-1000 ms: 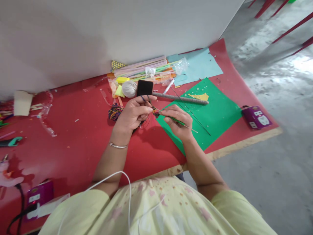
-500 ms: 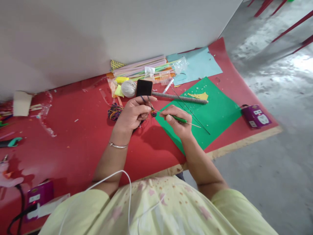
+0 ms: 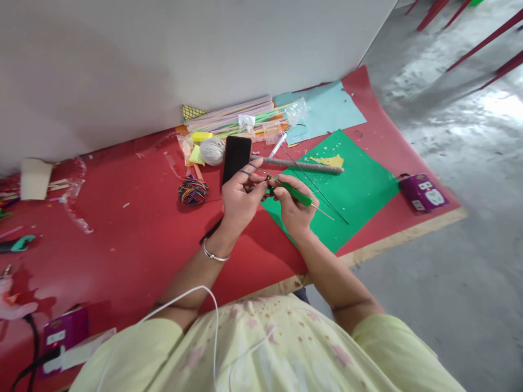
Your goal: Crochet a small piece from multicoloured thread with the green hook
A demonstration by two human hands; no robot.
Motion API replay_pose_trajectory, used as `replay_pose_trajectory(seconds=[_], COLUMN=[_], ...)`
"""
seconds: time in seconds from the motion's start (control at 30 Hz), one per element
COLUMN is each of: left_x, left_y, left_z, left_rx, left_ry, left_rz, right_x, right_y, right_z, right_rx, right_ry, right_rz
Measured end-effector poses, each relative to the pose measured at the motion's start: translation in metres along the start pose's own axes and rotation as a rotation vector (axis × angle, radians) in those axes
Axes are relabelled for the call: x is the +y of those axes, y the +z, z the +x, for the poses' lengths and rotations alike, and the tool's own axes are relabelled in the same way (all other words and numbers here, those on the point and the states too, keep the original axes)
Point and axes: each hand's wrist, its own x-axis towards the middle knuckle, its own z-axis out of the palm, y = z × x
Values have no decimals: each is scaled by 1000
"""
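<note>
head view: worn on the person's head, looking forward and down | near, arm's reach over the red mat [image 3: 134,234] | white wall [image 3: 163,60] at 12 o'clock | grey floor [image 3: 461,261] from 1 to 5 o'clock | own yellow shirt [image 3: 261,348] at 6 o'clock | single view, nothing shared

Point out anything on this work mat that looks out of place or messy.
The red mat is littered with small paper scraps, and its far corner curls up against the white wall. A black phone lies among the craft supplies, beside the left hand.
</note>
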Motion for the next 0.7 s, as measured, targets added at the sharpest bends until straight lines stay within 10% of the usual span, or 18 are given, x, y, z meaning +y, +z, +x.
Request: replay_pose_trajectory(seconds=[0.37,0.57,0.7], left_x=[-1,15,22], left_y=[15,2,-8], left_z=[-7,5,13], left_rx=[100,-78,-119], left_ry=[-172,-440,-383], left_rz=[-289,-387,-333], right_x=[0,-3,-4], right_y=[1,1,1], right_z=[-8,3,8], right_rx=[70,44,87], right_ry=[32,125,153], right_rz=[-50,81,112])
